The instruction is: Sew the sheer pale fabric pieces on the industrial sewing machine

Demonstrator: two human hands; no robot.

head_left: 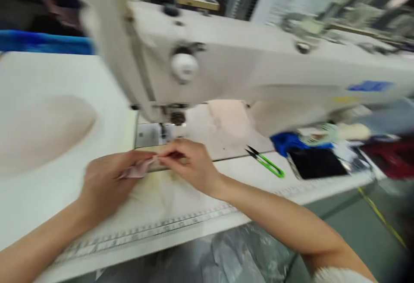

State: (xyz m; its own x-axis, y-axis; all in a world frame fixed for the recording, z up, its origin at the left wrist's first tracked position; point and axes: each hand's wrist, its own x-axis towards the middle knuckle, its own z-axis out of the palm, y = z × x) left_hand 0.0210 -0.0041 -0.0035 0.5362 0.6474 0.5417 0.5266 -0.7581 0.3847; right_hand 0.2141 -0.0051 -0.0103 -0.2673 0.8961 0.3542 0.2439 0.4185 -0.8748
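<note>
In the head view, a small piece of pale pink fabric [137, 170] is held in front of a white sewing machine [233, 54]. My left hand [105, 183] is closed round it, with the fabric sticking out between thumb and fingers. At the fabric's right end, my right hand [194, 166] pinches with thumb and forefinger. Both hands are just in front of the presser foot [163, 132] and the metal needle plate [148, 135], apart from them. Motion blur hides the fabric's finer detail.
Green-handled thread snips [267, 163] lie right of my right hand. Farther right are a black flat item [317, 163], blue cloth [284, 143] and a red object [388, 155]. A measuring scale [155, 229] runs along the front edge. Grey plastic sheeting [239, 257] hangs below it.
</note>
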